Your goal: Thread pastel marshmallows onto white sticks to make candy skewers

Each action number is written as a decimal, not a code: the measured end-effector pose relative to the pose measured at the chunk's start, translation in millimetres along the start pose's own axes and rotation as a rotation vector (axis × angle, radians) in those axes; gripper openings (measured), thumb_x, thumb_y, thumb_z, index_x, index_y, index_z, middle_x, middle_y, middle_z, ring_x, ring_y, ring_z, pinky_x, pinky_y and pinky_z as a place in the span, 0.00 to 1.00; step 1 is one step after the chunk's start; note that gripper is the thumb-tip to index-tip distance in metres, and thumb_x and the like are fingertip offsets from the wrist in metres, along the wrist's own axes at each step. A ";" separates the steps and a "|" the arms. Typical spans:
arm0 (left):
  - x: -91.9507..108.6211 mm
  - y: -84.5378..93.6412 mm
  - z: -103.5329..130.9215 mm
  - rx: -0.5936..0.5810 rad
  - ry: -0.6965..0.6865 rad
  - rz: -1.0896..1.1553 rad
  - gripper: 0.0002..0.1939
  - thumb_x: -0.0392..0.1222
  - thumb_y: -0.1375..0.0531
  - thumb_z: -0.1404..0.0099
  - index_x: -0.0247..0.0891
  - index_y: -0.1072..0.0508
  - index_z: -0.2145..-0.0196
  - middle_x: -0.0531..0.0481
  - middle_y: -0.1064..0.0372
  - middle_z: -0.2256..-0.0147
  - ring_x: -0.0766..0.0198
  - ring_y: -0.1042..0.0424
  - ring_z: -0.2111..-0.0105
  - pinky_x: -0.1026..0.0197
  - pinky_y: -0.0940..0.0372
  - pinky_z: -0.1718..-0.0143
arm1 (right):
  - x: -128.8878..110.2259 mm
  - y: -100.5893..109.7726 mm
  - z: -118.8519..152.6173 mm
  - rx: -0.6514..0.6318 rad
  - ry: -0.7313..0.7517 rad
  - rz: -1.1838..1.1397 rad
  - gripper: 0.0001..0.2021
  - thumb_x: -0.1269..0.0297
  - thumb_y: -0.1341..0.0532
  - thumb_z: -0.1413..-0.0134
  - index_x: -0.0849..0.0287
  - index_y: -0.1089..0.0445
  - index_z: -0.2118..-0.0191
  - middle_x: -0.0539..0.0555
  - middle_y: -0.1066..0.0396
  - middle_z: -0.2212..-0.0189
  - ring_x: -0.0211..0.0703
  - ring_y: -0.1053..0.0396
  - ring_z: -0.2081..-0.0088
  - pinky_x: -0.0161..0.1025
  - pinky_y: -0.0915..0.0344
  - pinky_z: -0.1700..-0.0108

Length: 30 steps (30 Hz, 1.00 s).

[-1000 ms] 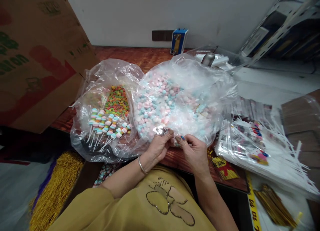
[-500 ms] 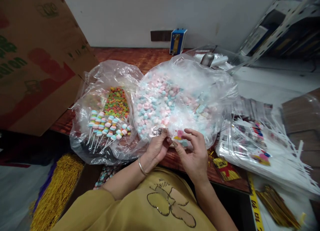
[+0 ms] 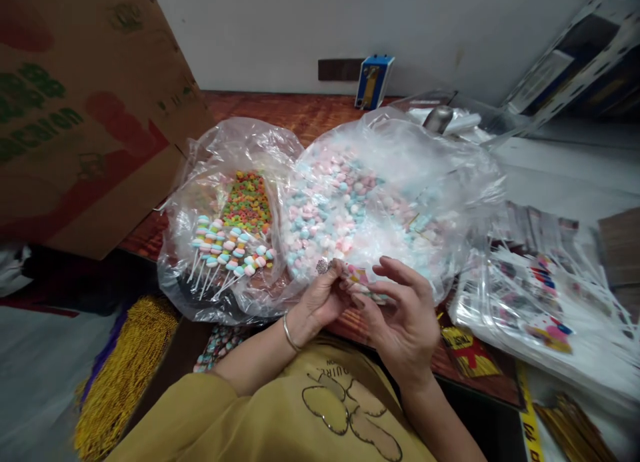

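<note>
My left hand (image 3: 327,299), with a bangle at the wrist, pinches a small printed clear bag (image 3: 357,274) between thumb and fingers. The bag shows pink and yellow print, and pale candy seems to be inside it; the fingers hide much of it. At the bag's gathered end, my right hand (image 3: 400,315) brings thumb and forefinger together, its other fingers raised and curved. What that pinch holds is too small to make out. Just beyond both hands lies a big clear bag of pink, blue and white marshmallows (image 3: 325,209).
Left of the marshmallows, marshmallow skewers (image 3: 227,252) and ring candies (image 3: 247,202) lie on plastic. A stack of printed bags (image 3: 530,315) and a gold twist-tie packet (image 3: 467,349) are at right. A cardboard box (image 3: 90,115) stands left; a blue box (image 3: 374,82) stands by the wall.
The view has shifted so the table scene sits further right. My right hand has turned slightly and its fingers have shifted at the bag; my left hand keeps its pinch.
</note>
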<state>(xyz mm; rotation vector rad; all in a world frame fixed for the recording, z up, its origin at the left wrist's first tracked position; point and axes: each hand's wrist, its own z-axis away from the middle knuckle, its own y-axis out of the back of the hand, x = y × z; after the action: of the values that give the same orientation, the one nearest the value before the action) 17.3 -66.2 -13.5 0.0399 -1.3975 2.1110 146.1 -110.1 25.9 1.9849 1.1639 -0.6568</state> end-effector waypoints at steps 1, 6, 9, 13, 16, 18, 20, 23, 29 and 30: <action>2.9 0.1 0.7 -0.002 0.003 0.025 0.24 0.48 0.21 0.58 0.35 0.31 0.77 0.58 0.41 0.80 0.74 0.42 0.78 0.67 0.40 0.74 | -4.3 1.1 -0.4 0.006 0.019 -0.018 0.11 0.69 0.31 0.44 0.52 0.26 0.55 0.58 0.31 0.46 0.52 0.27 0.49 0.54 0.26 0.49; 27.5 -0.3 16.8 -0.056 -0.112 0.093 0.25 0.47 0.20 0.60 0.36 0.32 0.77 0.58 0.43 0.78 0.73 0.45 0.77 0.66 0.46 0.76 | -16.7 -4.7 -2.5 0.029 0.050 -0.059 0.11 0.72 0.34 0.43 0.53 0.26 0.55 0.57 0.29 0.50 0.52 0.26 0.51 0.54 0.29 0.47; 57.8 10.8 39.6 -0.061 -0.265 0.074 0.27 0.49 0.21 0.60 0.37 0.34 0.78 0.58 0.46 0.78 0.74 0.49 0.78 0.65 0.49 0.76 | -16.5 -24.2 -4.6 -0.047 -0.033 -0.131 0.06 0.71 0.36 0.40 0.55 0.27 0.57 0.57 0.27 0.54 0.50 0.26 0.52 0.47 0.28 0.52; 114.2 45.3 93.9 0.019 -0.657 0.091 0.27 0.46 0.21 0.59 0.38 0.36 0.78 0.59 0.50 0.77 0.73 0.51 0.79 0.66 0.48 0.77 | -17.5 -76.2 -4.2 -0.466 -0.145 -0.274 0.06 0.64 0.40 0.36 0.55 0.26 0.57 0.56 0.24 0.59 0.46 0.25 0.57 0.41 0.27 0.58; 148.2 79.5 141.1 0.057 -0.961 0.140 0.25 0.44 0.21 0.58 0.38 0.34 0.76 0.59 0.50 0.77 0.74 0.51 0.79 0.68 0.47 0.79 | -27.8 -130.1 3.1 -0.830 -0.219 -0.399 0.08 0.63 0.40 0.37 0.56 0.24 0.57 0.55 0.22 0.59 0.47 0.25 0.57 0.42 0.27 0.56; 160.8 101.5 166.0 0.092 -1.100 0.150 0.22 0.42 0.22 0.55 0.38 0.33 0.75 0.59 0.50 0.77 0.74 0.49 0.79 0.70 0.46 0.78 | -38.9 -169.5 11.0 -1.002 -0.383 -0.523 0.10 0.64 0.39 0.41 0.56 0.25 0.56 0.55 0.21 0.60 0.46 0.23 0.61 0.41 0.26 0.60; 165.8 119.8 182.4 0.113 -1.166 0.153 0.20 0.40 0.22 0.53 0.38 0.31 0.74 0.59 0.50 0.77 0.75 0.49 0.79 0.71 0.45 0.78 | -50.8 -208.8 19.3 -1.108 -0.737 -0.680 0.13 0.65 0.38 0.42 0.57 0.28 0.51 0.53 0.21 0.65 0.40 0.25 0.73 0.36 0.29 0.73; 166.1 137.5 192.1 0.148 -1.166 0.162 0.18 0.40 0.23 0.51 0.38 0.31 0.74 0.59 0.50 0.77 0.75 0.49 0.79 0.72 0.44 0.77 | -64.7 -262.6 28.2 -1.072 -1.195 -0.810 0.12 0.64 0.38 0.40 0.57 0.34 0.51 0.51 0.23 0.71 0.37 0.30 0.82 0.30 0.39 0.84; 168.5 147.4 185.7 0.131 -1.097 0.208 0.21 0.42 0.23 0.51 0.36 0.33 0.75 0.60 0.49 0.77 0.77 0.48 0.79 0.72 0.44 0.77 | -71.1 -323.0 31.1 -0.945 -1.285 -0.776 0.11 0.59 0.39 0.38 0.57 0.39 0.67 0.45 0.33 0.83 0.32 0.39 0.87 0.27 0.45 0.86; 169.3 147.2 183.4 0.129 -1.077 0.221 0.21 0.41 0.23 0.51 0.36 0.33 0.75 0.60 0.49 0.77 0.77 0.48 0.79 0.72 0.45 0.77 | -71.4 -324.4 30.8 -0.918 -1.268 -0.766 0.12 0.58 0.39 0.38 0.57 0.39 0.69 0.43 0.36 0.84 0.31 0.42 0.87 0.27 0.47 0.86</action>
<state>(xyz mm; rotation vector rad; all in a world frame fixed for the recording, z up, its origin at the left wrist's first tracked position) -247.5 -182.4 3.7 1.2837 -1.8592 2.4576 -176.1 -66.6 -48.9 0.1221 0.9982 -1.1855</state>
